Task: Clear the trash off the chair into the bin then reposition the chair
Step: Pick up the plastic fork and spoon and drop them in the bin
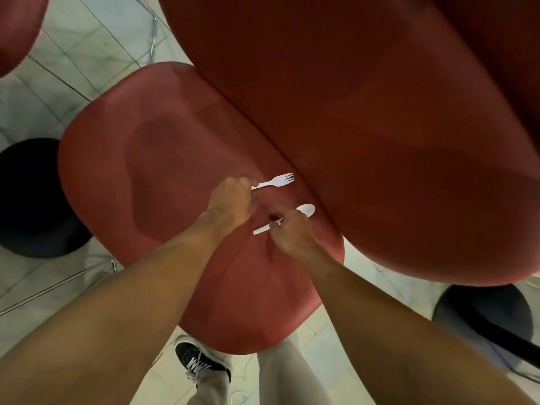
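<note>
- Head view, leftmost: a black bin (35,197) stands beside the left edge of the red chair seat (140,159), well apart from the cutlery.
- Left hand (230,197) curls over the handle end of the white plastic fork (274,181) near the seat's back edge; such a thin end could slip free.
- Right hand (292,232) pinches the white plastic spoon (305,211) mid-handle; it may pivot and drop.
- No writing is readable.

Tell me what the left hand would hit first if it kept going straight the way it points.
The left hand points up and right, at the white fork whose handle end it already pinches. Beyond that, probably the red chair backrest, though depth is unclear.
</note>
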`<state>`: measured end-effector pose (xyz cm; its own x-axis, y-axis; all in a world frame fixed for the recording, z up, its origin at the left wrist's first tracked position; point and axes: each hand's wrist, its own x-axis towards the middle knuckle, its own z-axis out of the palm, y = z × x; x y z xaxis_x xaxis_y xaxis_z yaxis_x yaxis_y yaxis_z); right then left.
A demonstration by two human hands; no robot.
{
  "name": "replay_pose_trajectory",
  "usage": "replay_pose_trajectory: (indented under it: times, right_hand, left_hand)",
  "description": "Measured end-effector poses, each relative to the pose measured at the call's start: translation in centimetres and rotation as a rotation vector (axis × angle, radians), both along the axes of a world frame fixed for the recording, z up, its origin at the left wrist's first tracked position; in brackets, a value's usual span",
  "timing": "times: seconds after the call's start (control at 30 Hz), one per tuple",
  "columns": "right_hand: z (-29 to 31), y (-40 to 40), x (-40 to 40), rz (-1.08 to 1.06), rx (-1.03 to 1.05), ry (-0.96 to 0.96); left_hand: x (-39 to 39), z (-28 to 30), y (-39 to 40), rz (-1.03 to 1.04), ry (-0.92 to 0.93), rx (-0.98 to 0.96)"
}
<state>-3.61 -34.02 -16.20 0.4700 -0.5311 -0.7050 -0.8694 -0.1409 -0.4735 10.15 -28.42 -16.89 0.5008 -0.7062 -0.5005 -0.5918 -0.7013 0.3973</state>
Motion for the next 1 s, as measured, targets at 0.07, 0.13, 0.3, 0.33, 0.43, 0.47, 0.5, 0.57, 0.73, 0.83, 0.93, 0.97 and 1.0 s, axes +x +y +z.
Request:
replay_pose_trajectory:
  times: [0.07, 0.13, 0.3, 0.33, 0.43, 0.47, 0.5, 0.57, 0.73, 0.83, 0.93, 0.97, 1.0]
  right_hand:
    - [-0.7, 0.0, 0.3, -0.028, -0.006, 0.018]
    - [-1.3, -0.1, 0.6, -0.061, -0.02, 0.044]
    - [-2.6, -0.4, 1.3, -0.09, -0.078, 0.189]
    - [-2.8, -0.3, 1.4, -0.087, -0.085, 0.201]
    - [-3.4, -0.1, 1.6, -0.098, -0.107, 0.226]
    - [-3.5, 0.0, 1.6, -0.114, -0.112, 0.232]
    - [-3.5, 0.1, 1.6, -0.132, -0.118, 0.234]
    - [-3.5, 0.3, 1.6, -0.162, -0.127, 0.237]
    - [-3.0, 1.2, 1.5, -0.31, -0.116, 0.213]
    - [-2.0, 2.2, 1.0, -0.387, -0.092, 0.173]
    - [-0.6, 4.1, 0.7, -0.397, -0.046, 0.146]
    - [-0.1, 4.8, 0.7, -0.396, -0.033, 0.128]
    - [0.6, 5.9, 0.9, -0.39, -0.021, 0.108]
  left_hand:
    - [0.1, -1.0, -0.8, -0.048, -0.013, 0.004]
    - [0.2, -1.6, -1.5, -0.075, -0.008, -0.017]
    - [0.0, -3.1, -2.0, -0.138, -0.021, 0.035]
    - [-0.1, -3.4, -1.9, -0.161, -0.04, 0.055]
    - [-0.2, -3.8, -1.5, -0.19, -0.093, 0.056]
    - [-0.3, -4.0, -1.3, -0.195, -0.101, 0.06]
    - [-0.4, -4.2, -1.2, -0.199, -0.106, 0.06]
    - [-0.8, -4.3, -0.8, -0.188, -0.104, 0.058]
    - [-1.5, -3.9, 1.0, 0.055, 0.03, 0.053]
    - [-1.7, -2.8, 3.4, 0.283, 0.169, 0.001]
    - [-1.8, -0.6, 6.2, 0.457, 0.213, -0.05]
    - [-1.9, 0.1, 7.1, 0.51, 0.226, -0.061]
    - [-2.0, 1.0, 8.3, 0.56, 0.237, -0.064]
